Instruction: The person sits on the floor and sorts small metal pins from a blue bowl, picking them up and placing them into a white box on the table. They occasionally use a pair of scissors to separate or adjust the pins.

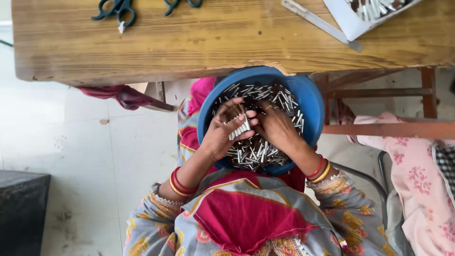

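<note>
While over tiles [95, 156], basin [308, 99] beneath table [213, 42]

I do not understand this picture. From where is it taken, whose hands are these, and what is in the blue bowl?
The camera sits on a person's head and looks down at their lap. The left hand holds a small bunch of thin silver sticks; the right hand rests among the loose ones. They fill a blue bowl on the lap, under the edge of a wooden table. On the table lie green-handled scissors, a metal strip and a white box.
</note>
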